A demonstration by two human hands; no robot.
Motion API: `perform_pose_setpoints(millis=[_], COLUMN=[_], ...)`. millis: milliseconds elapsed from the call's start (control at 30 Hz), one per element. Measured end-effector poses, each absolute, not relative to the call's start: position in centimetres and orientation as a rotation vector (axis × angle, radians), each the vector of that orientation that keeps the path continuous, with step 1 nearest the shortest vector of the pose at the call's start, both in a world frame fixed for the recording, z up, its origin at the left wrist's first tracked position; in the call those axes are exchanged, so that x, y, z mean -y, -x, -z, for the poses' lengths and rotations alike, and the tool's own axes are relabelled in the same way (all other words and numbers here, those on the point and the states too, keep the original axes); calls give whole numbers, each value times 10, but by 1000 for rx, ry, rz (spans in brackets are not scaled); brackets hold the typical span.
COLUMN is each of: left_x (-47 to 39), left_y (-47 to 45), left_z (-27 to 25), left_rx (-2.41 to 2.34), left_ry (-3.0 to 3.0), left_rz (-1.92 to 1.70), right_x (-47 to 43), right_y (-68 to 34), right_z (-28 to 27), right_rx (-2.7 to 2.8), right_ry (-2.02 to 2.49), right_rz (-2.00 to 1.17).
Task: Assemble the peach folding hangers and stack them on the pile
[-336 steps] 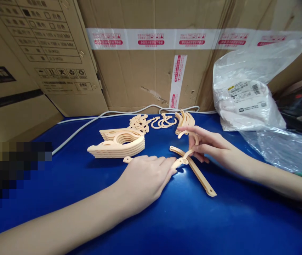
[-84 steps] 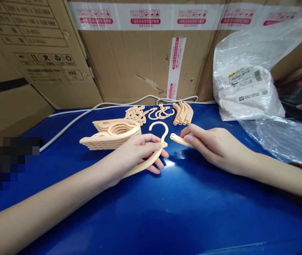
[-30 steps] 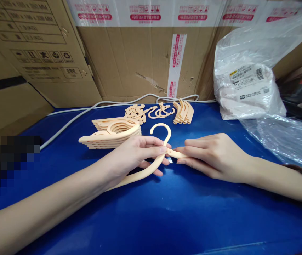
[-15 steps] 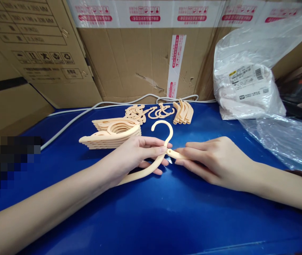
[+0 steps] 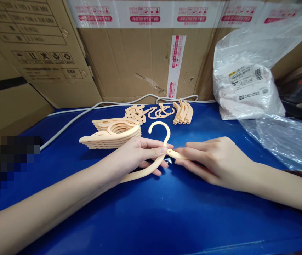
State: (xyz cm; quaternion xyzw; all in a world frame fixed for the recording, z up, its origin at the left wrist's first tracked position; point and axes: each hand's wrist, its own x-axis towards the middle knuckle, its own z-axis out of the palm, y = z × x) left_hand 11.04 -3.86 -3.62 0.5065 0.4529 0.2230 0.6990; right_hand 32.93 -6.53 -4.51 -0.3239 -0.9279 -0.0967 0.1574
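My left hand [image 5: 142, 152] pinches a cream plastic hanger [image 5: 137, 174] just below its hook, which curls upward to the left. One arm of the hanger runs back under my left wrist. Facing it, my right hand [image 5: 214, 159] is closed on a short cream hanger arm [image 5: 176, 154] with a round hole at its end. That end touches or nearly touches the base of the hook; whether the parts are joined I cannot tell. Behind my left hand lies a neat stack of folded cream hanger pieces [image 5: 110, 136].
Loose cream parts [image 5: 135, 113], several hooks [image 5: 163, 111] and a bundle of curved arms [image 5: 183, 112] lie along the back of the blue table [image 5: 145, 219]. A white cable [image 5: 97, 105] runs behind them, before cardboard boxes [image 5: 140, 60]. A plastic bag [image 5: 249, 85] stands right.
The hook in my left hand has tilted and shifted slightly left. My right hand and the short arm have hardly moved.
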Motion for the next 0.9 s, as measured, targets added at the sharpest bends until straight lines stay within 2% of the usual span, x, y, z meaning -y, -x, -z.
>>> perform_pose_setpoints(millis=[667,900], left_x=[38,38], left_y=[-109,-111], left_z=[36,37], left_rx=[-988,-1003], left_ry=[-1176,-1207], left_rz=[-426,-423], right_x=[66,65], right_y=[-328,-328], right_z=[48,47], right_rx=[2656,2663], right_ry=[878,927], right_rz=[324,247])
